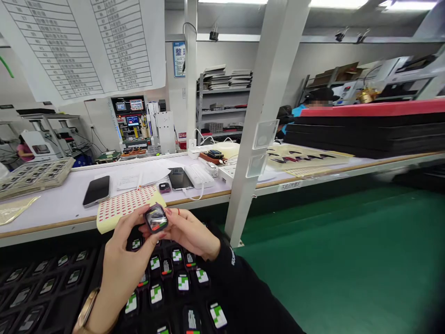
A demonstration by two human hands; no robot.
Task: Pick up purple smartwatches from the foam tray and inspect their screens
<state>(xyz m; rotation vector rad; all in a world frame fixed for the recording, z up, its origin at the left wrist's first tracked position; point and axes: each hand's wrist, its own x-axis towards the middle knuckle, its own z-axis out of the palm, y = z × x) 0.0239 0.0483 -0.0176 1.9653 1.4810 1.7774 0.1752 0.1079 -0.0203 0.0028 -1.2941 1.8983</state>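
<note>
Both the left hand [121, 264] and right hand [193, 234] pinch one small watch case [155, 218] above the black tray [52, 283]; fingers closed on its edges best stay off the glossy face.

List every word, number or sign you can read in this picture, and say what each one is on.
"整理": only these large characters can be read, on the blue wall sign.
Hanging paper lists: rows of print, too small to read.
Label on the bench edge: blurred.
Small red sign: unreadable.
Machine screens: unreadable.
Watch case held by the left hand and right hand: no text visible.
</note>
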